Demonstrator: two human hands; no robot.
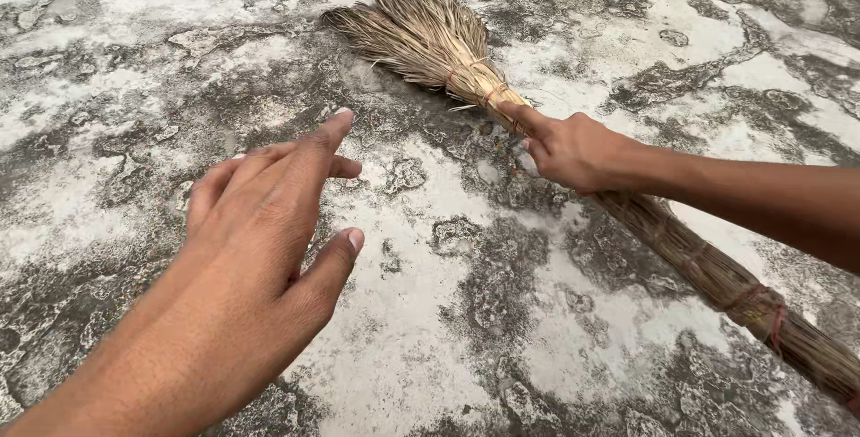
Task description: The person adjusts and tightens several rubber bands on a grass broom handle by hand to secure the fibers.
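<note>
A broom of dry straw-coloured stalks (430, 38) lies slanted over the rough floor, its fanned bristle end at the top centre and its bound handle running down to the lower right. My right hand (569, 149) is closed around the broom's handle just below the bristle head, with the index finger stretched along it. My left hand (269, 209) hovers over the floor to the left with its fingers spread, holding nothing and apart from the broom.
The ground is weathered concrete (502, 312), patchy white and dark grey, with cracked flaking spots. Reddish cord bindings (761, 307) wrap the broom's handle at the lower right.
</note>
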